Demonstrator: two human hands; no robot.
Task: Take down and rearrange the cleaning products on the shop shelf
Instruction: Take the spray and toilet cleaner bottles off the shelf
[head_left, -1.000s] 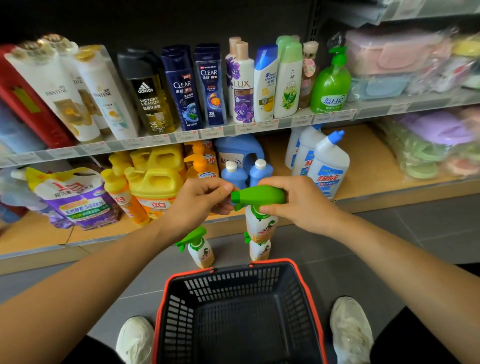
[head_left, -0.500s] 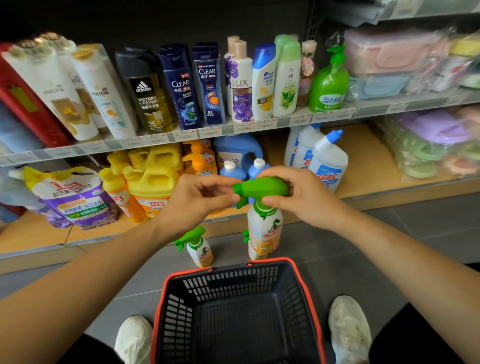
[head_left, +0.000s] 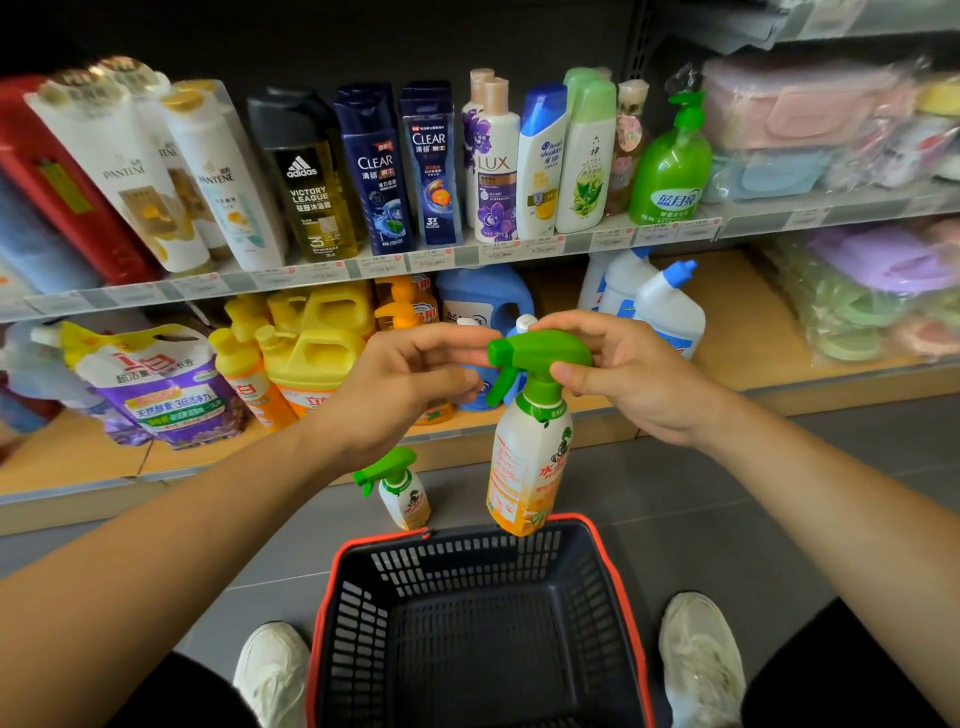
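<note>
A spray bottle (head_left: 527, 462) with a green trigger head and a white and orange body hangs in the air above the far rim of the basket (head_left: 618, 582). My right hand (head_left: 634, 374) grips the back of its green head. My left hand (head_left: 395, 384) pinches the nozzle tip at the front. A second, like spray bottle (head_left: 402, 491) stands on the grey floor in front of the lowest shelf. The basket is black with a red rim and holds nothing.
The upper shelf (head_left: 467, 257) carries shampoo and body wash bottles and a green pump bottle (head_left: 672, 166). The lower wooden shelf (head_left: 748, 332) holds yellow detergent jugs (head_left: 311, 358), a purple refill pouch (head_left: 156, 384), blue bottles and white toilet cleaner bottles (head_left: 665, 306). My white shoes flank the basket.
The spray bottle has risen and come toward me, so it now hangs over the basket's far rim and covers the bottle seen below it a second ago. Both hands kept their hold on the head.
</note>
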